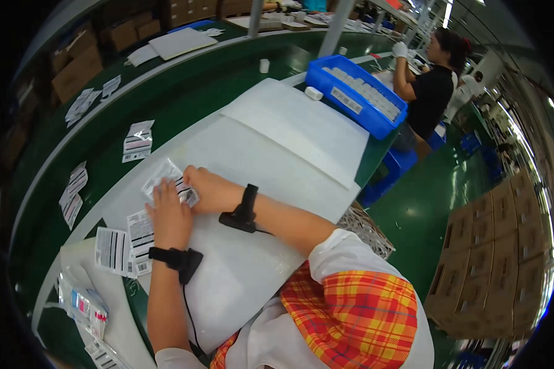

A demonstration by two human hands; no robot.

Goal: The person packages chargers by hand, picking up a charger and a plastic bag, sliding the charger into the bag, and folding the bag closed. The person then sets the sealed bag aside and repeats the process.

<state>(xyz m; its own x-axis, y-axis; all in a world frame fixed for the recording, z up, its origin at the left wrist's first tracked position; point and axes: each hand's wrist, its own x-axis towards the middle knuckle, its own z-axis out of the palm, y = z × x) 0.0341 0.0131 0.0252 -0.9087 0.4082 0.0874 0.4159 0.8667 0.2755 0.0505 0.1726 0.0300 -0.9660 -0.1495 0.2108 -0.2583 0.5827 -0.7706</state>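
Closest is the orange-and-yellow plaid fabric (366, 320) over the person's white top, one piece with the bottom edge cutting it off. Two hands, each with one black wrist strap. The left hand (171, 212) has its fingers stretched over one printed clear packet (181, 188) on the white worktop (258, 166); the right hand (212, 189) is curled at that packet's right side. Fingertips are partly hidden, so can't tell if either one's really gripping.

Two more printed sheets (112, 251) overlap just left of the left wrist. On the green surface (184, 101) there's one silvery pouch (138, 141), plus what looks like two overlapping strips (74, 195); the pile (82, 106) past them is too jumbled to count. One blue bin (332, 92) holds small white pieces, too tiny to count. Two coworkers at right, the farther mostly hidden. Carton stack (492, 258) fades into the dark rim.
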